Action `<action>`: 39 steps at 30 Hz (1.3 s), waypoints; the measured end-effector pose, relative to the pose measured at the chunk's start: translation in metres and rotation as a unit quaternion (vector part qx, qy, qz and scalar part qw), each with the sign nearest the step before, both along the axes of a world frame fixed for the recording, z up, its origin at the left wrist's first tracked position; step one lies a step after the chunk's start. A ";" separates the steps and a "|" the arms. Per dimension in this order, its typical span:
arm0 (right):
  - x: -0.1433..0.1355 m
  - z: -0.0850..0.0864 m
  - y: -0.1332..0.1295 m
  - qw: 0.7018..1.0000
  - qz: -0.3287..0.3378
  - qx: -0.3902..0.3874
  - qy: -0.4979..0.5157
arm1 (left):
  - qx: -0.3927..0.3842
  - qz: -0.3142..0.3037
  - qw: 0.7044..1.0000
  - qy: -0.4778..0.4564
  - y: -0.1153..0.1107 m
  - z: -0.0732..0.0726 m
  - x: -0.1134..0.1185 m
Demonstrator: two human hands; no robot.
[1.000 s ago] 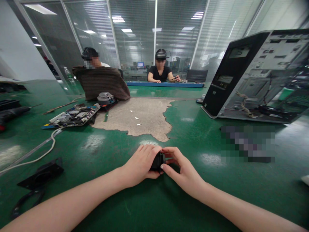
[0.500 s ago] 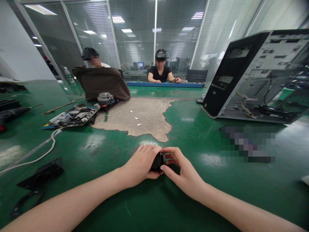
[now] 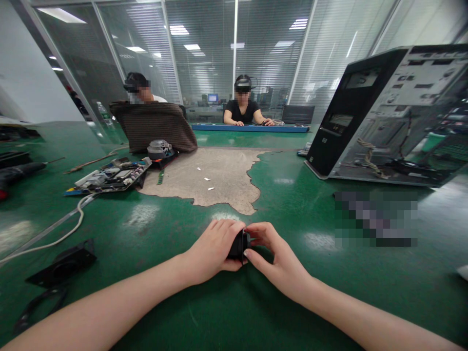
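Near the front middle of the green table [image 3: 288,312], my left hand [image 3: 215,246] is wrapped over a small black part [image 3: 237,245], its thumb below and fingers above. From the right, my right hand [image 3: 276,256] curves around the part's other end, with thumb and fingertips at its edge. Between the right thumb and fingers a dark knob-like end of the part shows. My palms hide most of the part, so its full shape cannot be made out.
An open computer tower [image 3: 351,112] stands at the right. Left are a circuit board [image 3: 113,175], a black bracket-like piece [image 3: 64,263] and a white cable [image 3: 78,214]. A brown cloth [image 3: 153,126] lies further back. Two people [image 3: 243,105] sit across the table.
My right fingers have shifted very slightly at the black part's end, showing a little more of it. My left hand has stayed in place.
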State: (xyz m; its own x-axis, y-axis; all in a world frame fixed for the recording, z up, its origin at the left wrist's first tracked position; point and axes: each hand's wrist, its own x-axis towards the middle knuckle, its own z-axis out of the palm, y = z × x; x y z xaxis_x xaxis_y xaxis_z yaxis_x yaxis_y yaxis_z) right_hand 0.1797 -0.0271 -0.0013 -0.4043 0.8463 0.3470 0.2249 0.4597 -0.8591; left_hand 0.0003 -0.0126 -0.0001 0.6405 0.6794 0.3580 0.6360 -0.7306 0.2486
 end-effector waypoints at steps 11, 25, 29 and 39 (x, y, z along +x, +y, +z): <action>0.001 0.003 -0.002 1.000 0.008 0.019 -0.006 | 0.003 -0.003 1.000 0.002 0.000 0.000 0.000; 0.001 0.001 -0.003 1.000 0.001 -0.005 -0.027 | -0.005 -0.001 1.000 0.003 0.000 0.001 -0.001; 0.000 0.002 -0.003 1.000 0.000 0.022 -0.010 | -0.011 -0.001 1.000 0.005 -0.001 0.003 0.000; 0.003 0.008 -0.001 0.999 -0.047 -0.009 -0.009 | 0.001 -0.005 1.000 -0.007 -0.002 0.002 0.000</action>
State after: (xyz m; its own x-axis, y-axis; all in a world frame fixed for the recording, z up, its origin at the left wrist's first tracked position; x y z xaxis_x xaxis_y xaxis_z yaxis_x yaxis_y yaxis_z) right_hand 0.1831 -0.0281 0.0065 -0.3282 0.8871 0.3244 0.2818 0.4198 -0.8628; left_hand -0.0002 -0.0142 0.0014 0.6424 0.6720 0.3686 0.6247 -0.7377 0.2560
